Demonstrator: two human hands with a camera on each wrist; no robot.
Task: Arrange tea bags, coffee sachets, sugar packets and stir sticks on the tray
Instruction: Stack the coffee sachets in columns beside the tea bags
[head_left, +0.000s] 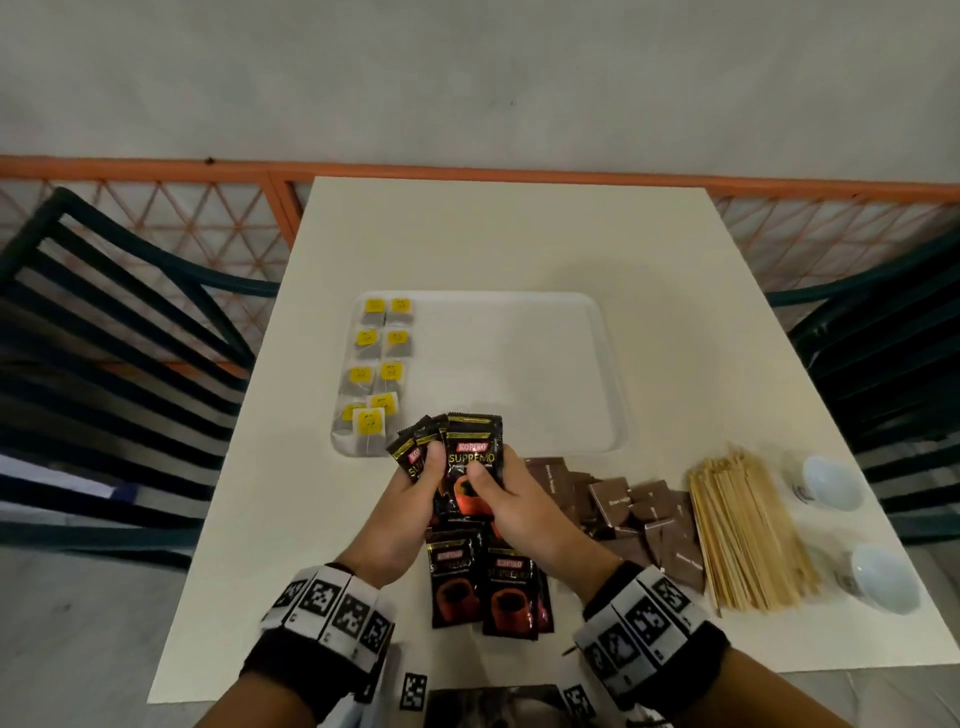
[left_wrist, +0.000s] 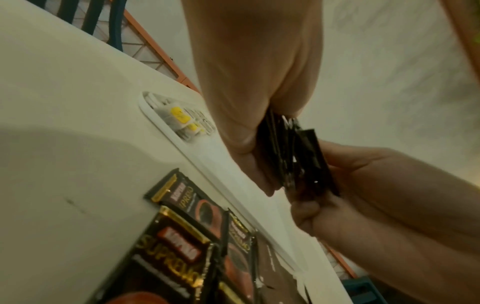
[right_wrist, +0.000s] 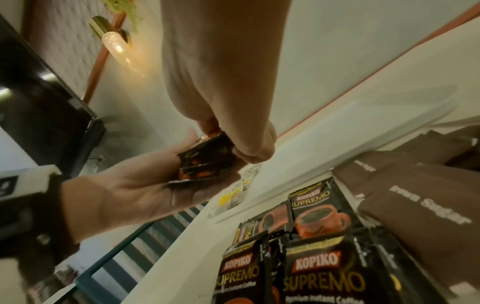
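Both hands hold a fanned stack of black coffee sachets (head_left: 470, 460) just above the near edge of the white tray (head_left: 524, 364). My left hand (head_left: 415, 483) grips the stack from the left with its thumb on top; my right hand (head_left: 506, 493) pinches the front sachet (right_wrist: 207, 156). The same stack (left_wrist: 293, 156) shows edge-on between both hands in the left wrist view. Several yellow-tagged tea bags (head_left: 376, 371) lie in two columns along the tray's left side. More coffee sachets (head_left: 485, 587) lie on the table under my wrists.
Brown sugar packets (head_left: 639, 514) are heaped right of my hands, beside a bundle of wooden stir sticks (head_left: 743, 530). Two white cups (head_left: 831, 480) (head_left: 883, 577) lie near the table's right edge. Dark chairs (head_left: 104, 364) flank the table; an orange railing (head_left: 156, 169) runs behind.
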